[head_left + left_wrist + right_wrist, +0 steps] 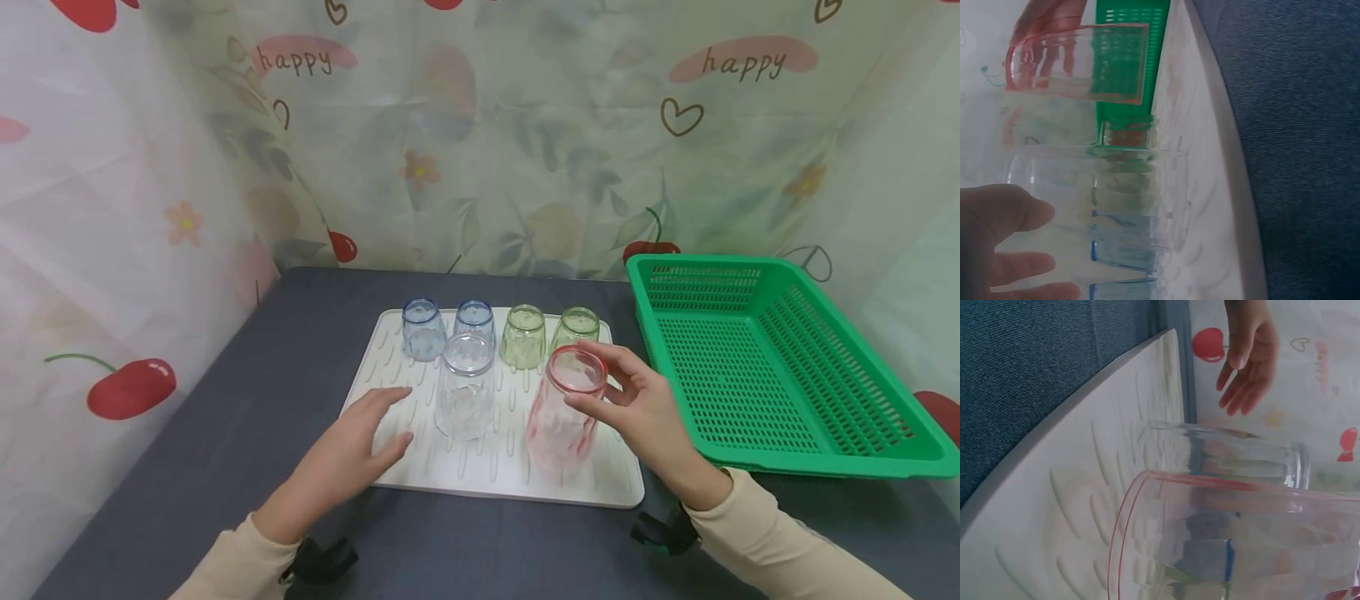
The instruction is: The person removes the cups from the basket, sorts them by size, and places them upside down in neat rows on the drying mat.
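Observation:
My right hand (637, 408) grips a tall pink-tinted glass (562, 425) near its upturned base, thumb on one side and fingers on the other. The glass is upside down over the right front of a white ridged drying mat (408, 467); whether its rim touches the mat I cannot tell. A tall clear glass (465, 400) stands inverted at the mat's middle. Left of it, apart from it, my left hand (341, 446) hovers with thumb and fingers spread, holding nothing. In the right wrist view the left hand (1252, 362) shows beyond both tall glasses.
Along the mat's back edge stand two short blue glasses (423, 333) and two short green glasses (523, 340), all inverted. A green perforated plastic basket (810, 465) sits on the right of the dark cloth-covered table (247, 417). A printed curtain (480, 167) hangs behind.

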A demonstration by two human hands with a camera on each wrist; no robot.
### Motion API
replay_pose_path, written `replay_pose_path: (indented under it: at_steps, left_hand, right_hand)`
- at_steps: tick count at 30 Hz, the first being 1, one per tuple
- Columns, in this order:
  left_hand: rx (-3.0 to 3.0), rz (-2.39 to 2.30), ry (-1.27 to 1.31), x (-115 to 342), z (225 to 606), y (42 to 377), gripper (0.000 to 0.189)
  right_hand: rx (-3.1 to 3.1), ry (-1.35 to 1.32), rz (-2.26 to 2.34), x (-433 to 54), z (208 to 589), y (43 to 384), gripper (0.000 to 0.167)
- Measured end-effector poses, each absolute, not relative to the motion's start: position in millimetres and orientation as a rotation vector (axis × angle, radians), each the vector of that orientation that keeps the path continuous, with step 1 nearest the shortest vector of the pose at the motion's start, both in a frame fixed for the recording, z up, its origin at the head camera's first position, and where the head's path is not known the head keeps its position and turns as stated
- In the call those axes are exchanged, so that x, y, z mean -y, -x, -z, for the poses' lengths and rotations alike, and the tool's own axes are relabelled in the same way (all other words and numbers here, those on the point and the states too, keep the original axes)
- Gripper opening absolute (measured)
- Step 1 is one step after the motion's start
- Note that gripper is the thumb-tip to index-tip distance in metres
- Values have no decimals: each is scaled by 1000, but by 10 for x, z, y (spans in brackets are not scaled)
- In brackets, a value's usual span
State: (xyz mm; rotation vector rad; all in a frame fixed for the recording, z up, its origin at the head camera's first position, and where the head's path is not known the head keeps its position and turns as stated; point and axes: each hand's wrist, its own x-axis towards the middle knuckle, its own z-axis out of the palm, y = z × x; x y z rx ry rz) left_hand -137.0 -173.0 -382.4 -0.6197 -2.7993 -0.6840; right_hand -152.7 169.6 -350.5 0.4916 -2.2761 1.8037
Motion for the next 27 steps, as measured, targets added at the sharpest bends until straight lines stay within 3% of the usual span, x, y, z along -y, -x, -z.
replay_pose_path:
  at_steps: [17, 27]
  left_hand:
    - [3067, 387, 588, 1757, 4148, 1370, 68]
    - [3167, 378, 572, 1787, 4178, 1351, 67]
  right_hand:
    - [2362, -396, -1745, -1648, 3586, 1625, 57]
    - [2346, -398, -1755, -1608, 3606, 1685, 58]
